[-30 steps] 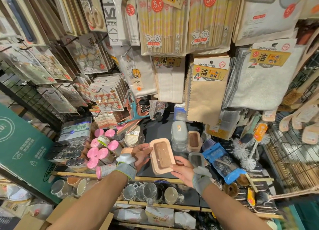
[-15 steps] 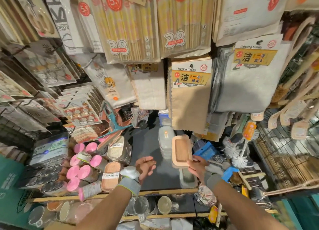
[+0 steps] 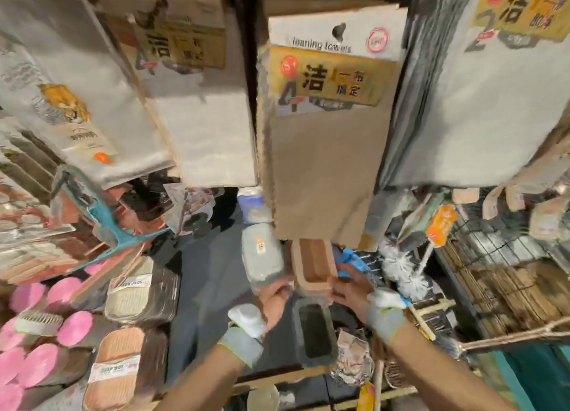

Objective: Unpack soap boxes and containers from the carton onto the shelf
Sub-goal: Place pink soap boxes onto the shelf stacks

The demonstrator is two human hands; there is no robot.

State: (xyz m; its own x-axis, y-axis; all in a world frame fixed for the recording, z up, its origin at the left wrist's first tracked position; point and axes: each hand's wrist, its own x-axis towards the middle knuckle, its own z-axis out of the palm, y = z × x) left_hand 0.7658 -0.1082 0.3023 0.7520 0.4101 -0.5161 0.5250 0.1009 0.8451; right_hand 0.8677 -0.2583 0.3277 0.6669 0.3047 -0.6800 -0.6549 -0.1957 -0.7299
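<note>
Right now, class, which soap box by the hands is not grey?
The peach box, gripped at its near end by the right hand; the lidded stack left of it and the open box nearer the person are grey.

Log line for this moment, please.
tan soap box: beside grey soap box on shelf | right hand: grips near corner | left hand: at other corner, grip unclear

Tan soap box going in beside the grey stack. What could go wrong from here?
1. The tan soap box sits close beside the stacked grey containers, with the left hand at the gap; a nudge may topple the stack.
2. The hanging brown towel hides the box's far end, so placement is partly blind.
3. The grey soap box lies near the right hand and might get knocked forward.
</note>
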